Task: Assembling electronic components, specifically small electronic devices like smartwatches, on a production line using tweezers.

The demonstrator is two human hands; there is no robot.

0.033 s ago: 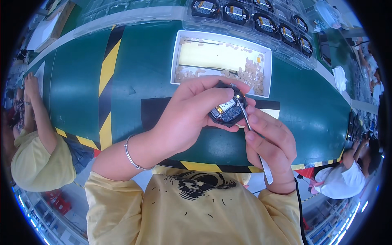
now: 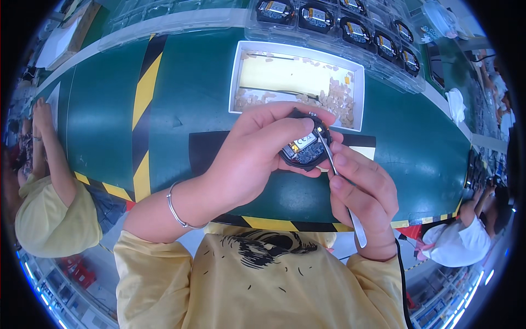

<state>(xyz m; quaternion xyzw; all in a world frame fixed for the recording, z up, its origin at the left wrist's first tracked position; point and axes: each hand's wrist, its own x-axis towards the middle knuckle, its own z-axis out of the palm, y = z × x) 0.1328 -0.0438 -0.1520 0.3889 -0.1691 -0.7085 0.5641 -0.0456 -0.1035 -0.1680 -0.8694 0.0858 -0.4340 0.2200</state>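
Observation:
My left hand point(image 2: 246, 148) is closed around a round black electronic device point(image 2: 304, 143), its thumb pressed on the upper rim. The device's open face shows a blue circuit board, a white-labelled part and small yellow pieces. My right hand point(image 2: 364, 189) pinches a slim metal tool point(image 2: 356, 222) with a narrow point and a broad flat end near the wrist. The tool's point rests at or just above the device's right side, beside a small pale-yellow spot; contact cannot be made out. Right fingertips also sit close to the device's edge.
Behind my hands stands a white box point(image 2: 232, 82) with a yellow sheet and many small tan scraps. Clear trays point(image 2: 329, 39) with several similar devices lie at the back right. A black mat point(image 2: 204, 151) lies under my hands. Other people work at left and right.

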